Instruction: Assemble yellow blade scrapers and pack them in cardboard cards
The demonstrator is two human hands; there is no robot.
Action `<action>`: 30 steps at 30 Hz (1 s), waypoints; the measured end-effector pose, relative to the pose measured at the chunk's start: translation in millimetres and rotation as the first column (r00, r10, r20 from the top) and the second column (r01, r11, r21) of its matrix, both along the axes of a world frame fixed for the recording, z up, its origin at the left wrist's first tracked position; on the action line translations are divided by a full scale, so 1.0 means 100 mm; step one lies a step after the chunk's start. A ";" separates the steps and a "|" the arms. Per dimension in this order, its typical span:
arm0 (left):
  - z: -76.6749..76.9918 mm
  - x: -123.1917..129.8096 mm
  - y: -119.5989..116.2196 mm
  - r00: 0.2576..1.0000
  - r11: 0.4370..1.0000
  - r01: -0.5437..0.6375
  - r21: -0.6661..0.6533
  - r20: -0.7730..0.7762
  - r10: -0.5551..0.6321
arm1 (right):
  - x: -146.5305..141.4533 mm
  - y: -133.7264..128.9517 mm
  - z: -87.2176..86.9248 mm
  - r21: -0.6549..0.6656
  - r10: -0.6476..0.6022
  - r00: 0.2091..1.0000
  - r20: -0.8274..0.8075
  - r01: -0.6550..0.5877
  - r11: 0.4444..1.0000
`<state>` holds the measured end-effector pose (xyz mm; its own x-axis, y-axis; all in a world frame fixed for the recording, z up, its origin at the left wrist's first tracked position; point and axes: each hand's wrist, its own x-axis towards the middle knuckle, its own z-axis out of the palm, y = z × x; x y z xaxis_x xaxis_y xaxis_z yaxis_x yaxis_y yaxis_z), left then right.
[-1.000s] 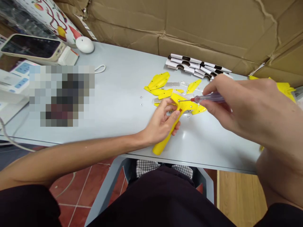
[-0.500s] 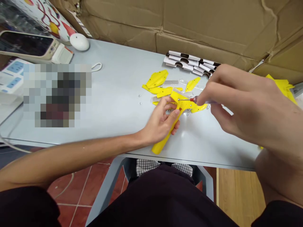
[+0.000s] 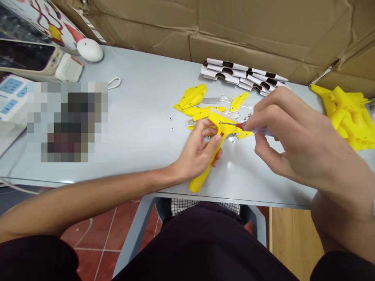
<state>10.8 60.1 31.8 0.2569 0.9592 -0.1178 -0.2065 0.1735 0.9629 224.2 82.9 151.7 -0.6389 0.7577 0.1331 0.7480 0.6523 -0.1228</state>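
My left hand (image 3: 199,150) is closed round the neck of a yellow plastic scraper (image 3: 202,177), whose handle slants down toward the table's front edge. A clear strip runs along the top of its wide head. My right hand (image 3: 301,136) grips the handle of a screwdriver (image 3: 258,129) with a red collar. The screwdriver's thin shaft points left, and its tip meets a small screw (image 3: 219,122) in the scraper's head. Behind the head lie loose yellow cover pieces (image 3: 193,97), metal blades (image 3: 209,100) and small nuts (image 3: 233,141).
Stacked black-and-white card sleeves (image 3: 225,72) lie against the cardboard (image 3: 263,31) at the back. A heap of yellow handles (image 3: 348,117) is at the right. At the left are a phone (image 3: 26,54), a white egg-shaped object (image 3: 90,50), a power strip (image 3: 11,93) and a blurred-out patch.
My view has shifted slightly, bringing more of the yellow heap at the right into sight. The right hand has turned a little on the screwdriver; its tip stays at the screw. The left hand keeps its hold.
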 end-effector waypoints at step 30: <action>0.10 0.01 -0.02 0.998 0.998 -0.040 -0.049 -0.040 0.038 | 0.00 0.03 -0.18 0.209 -0.163 0.982 -0.098 0.181 0.961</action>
<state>11.7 58.5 41.9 0.2138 0.9610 -0.1752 -0.1767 0.2145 0.9606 224.0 85.7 133.3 -0.4824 0.8027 0.3506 0.8447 0.5323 -0.0566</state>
